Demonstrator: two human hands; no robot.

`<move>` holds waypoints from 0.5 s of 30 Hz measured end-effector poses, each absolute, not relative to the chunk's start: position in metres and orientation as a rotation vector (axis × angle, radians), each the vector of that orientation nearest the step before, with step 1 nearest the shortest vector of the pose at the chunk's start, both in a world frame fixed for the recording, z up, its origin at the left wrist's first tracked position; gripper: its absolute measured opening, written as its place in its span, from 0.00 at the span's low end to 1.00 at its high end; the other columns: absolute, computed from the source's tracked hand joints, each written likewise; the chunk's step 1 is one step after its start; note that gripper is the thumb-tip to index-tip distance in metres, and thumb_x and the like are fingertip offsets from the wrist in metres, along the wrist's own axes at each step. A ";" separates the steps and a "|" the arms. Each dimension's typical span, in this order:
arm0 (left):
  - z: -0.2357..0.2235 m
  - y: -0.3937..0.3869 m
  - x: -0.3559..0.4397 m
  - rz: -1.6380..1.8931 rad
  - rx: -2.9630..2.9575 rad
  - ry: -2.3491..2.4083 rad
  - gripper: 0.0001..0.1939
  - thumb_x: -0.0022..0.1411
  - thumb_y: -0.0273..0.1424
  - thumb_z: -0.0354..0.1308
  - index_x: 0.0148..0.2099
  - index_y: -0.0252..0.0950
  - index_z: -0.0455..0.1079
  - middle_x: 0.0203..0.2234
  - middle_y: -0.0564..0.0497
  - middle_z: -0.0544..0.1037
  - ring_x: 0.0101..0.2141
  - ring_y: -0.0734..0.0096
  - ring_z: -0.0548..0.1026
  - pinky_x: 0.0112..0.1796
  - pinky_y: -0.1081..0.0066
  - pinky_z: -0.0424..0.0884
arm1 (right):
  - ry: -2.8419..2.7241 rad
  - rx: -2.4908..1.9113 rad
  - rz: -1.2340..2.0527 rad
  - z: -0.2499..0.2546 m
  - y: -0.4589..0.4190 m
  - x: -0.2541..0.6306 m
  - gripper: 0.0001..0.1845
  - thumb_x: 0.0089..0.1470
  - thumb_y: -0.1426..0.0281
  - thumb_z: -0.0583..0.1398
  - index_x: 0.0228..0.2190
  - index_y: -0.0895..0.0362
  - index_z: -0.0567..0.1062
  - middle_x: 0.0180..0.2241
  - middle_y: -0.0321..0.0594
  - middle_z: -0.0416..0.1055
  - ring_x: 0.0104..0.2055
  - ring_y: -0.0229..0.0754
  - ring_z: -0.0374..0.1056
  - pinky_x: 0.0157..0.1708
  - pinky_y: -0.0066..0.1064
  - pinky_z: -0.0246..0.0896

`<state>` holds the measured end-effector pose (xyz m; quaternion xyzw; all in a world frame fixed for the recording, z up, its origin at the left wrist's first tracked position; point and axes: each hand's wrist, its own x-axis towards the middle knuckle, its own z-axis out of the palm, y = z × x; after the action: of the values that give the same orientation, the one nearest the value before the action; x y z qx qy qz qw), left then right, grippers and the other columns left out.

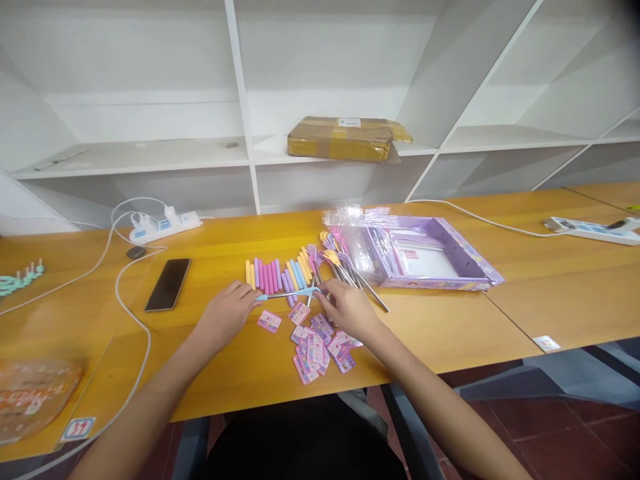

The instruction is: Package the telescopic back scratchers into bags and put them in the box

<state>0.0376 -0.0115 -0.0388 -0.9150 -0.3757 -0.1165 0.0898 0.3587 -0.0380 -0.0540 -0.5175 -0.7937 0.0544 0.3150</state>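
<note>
A back scratcher [283,295] with a metal rod and light blue ends lies level between my two hands. My left hand [231,311] is closed round its blue handle end, while my right hand [349,308] pinches near the blue head. Just behind sit several coloured handle tubes [267,275] in pink, purple, yellow and blue, laid side by side. More back scratcher heads on metal rods [331,259], yellow, pink and purple, are bunched behind my right hand. In front of both hands lie small printed pink and purple cards [314,350], partly overlapping.
A purple open box [483,267] with clear plastic wrap [361,250] stands at right. To the left are a phone [169,285], a power strip [166,227] and a white cable [145,363]. A taped carton [345,139] rests on the shelf behind.
</note>
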 end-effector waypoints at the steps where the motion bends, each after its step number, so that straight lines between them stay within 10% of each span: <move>1: -0.038 -0.010 0.035 -0.347 -2.711 -1.131 0.16 0.79 0.35 0.48 0.50 0.36 0.77 0.40 0.43 0.81 0.42 0.56 0.76 0.46 0.57 0.75 | -2.083 -1.375 0.110 -0.055 -0.038 0.363 0.11 0.72 0.63 0.57 0.37 0.53 0.76 0.33 0.39 0.78 0.31 0.43 0.74 0.30 0.32 0.58; 15: -0.012 -0.032 -0.147 -0.488 -2.571 -1.547 0.20 0.77 0.46 0.49 0.50 0.42 0.78 0.47 0.47 0.84 0.49 0.56 0.80 0.53 0.56 0.76 | -1.690 -1.649 -0.323 -0.056 -0.072 0.581 0.22 0.68 0.50 0.56 0.39 0.52 0.81 0.31 0.45 0.81 0.31 0.48 0.76 0.33 0.38 0.64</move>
<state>-0.1475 -0.0324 -0.0122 -0.8447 -0.5082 -0.1602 0.0509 0.5812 -0.0720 -0.0556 -0.6428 -0.6587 -0.1258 0.3702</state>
